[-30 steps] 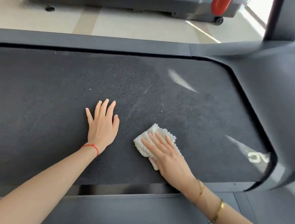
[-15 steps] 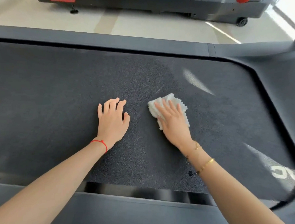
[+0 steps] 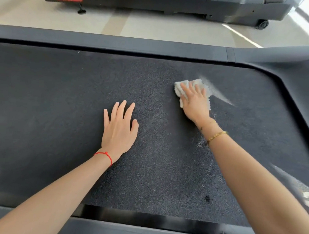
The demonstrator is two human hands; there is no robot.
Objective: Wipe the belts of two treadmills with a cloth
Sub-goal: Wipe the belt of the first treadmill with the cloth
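Left hand (image 3: 118, 129) flat, fingers straight, palm down on dark treadmill belt (image 3: 53, 112); right hand (image 3: 195, 102) pressing white cloth (image 3: 179, 88) under extended fingers, farther up belt.

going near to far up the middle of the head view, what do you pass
near side rail → belt with the left hand flat on it → far side rail → floor → second treadmill
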